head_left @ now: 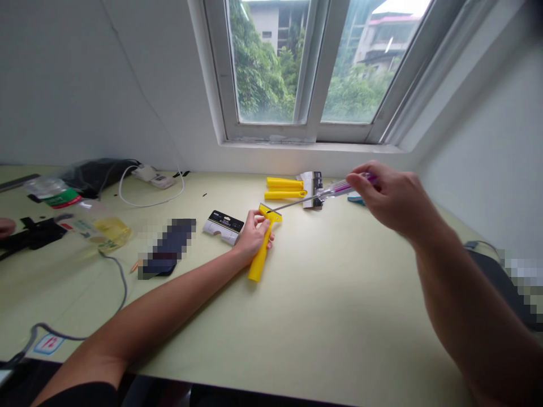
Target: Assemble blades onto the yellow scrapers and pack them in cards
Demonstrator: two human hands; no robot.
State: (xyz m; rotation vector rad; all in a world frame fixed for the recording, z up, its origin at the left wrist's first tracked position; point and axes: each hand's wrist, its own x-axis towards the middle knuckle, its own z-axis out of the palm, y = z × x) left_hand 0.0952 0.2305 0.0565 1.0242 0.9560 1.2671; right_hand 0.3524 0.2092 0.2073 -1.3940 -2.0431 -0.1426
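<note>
A yellow scraper point(258, 261) lies on the table with its wide head pointing away from me. My left hand point(253, 237) is closed around its neck, just below the head. In my right hand point(388, 195) is a screwdriver point(337, 187) with a clear and purple handle, held out to the right at a low slant. Its thin shaft reaches left to the scraper's head, and the tip appears to touch near a small screw there. Beside my left hand lies a black and white packaging card point(224, 226).
Further yellow scrapers point(285, 189) with packaging cards lie near the window wall. To the left are a phone point(169, 249), a tilted bottle point(85, 212) with yellow liquid, cables and a power strip point(155, 177). A person's hand point(6, 227) shows at the left edge.
</note>
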